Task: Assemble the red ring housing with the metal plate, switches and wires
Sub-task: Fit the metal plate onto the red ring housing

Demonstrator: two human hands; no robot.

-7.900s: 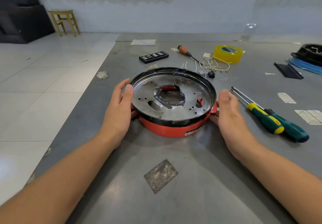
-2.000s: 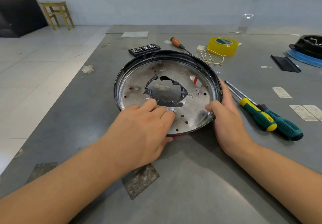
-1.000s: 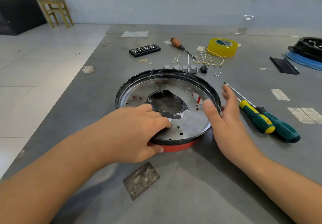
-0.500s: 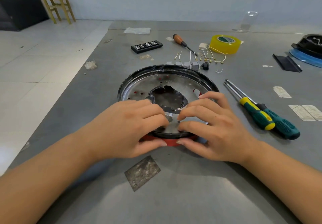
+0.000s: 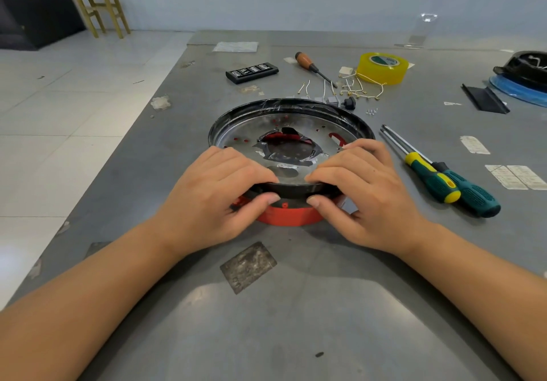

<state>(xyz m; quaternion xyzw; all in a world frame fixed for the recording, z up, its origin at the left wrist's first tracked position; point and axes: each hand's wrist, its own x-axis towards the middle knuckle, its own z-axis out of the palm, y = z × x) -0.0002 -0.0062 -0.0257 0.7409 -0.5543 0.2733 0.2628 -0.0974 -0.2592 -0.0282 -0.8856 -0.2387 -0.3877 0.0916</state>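
Note:
The round metal plate (image 5: 284,120) with a black rim and a ragged centre hole sits on the red ring housing (image 5: 288,216) in the middle of the table. The plate's near edge is tilted up off the red ring. My left hand (image 5: 219,194) and my right hand (image 5: 364,191) both grip that near rim, fingers on top, thumbs under the black edge. Behind the plate lie grey switches (image 5: 333,100) and loose white wires (image 5: 359,87) with gold terminals.
Two green-and-yellow screwdrivers (image 5: 444,177) lie right of the plate. A yellow tape roll (image 5: 381,68), an orange-handled screwdriver (image 5: 310,65), a black bit case (image 5: 251,72) and small screws (image 5: 371,111) sit behind. A black part on a blue base (image 5: 524,75) is far right. The table's left edge (image 5: 139,120) drops to the floor.
Both hands have closed on the plate's near rim, thumbs hooked under it, and its near edge has lifted off the red ring.

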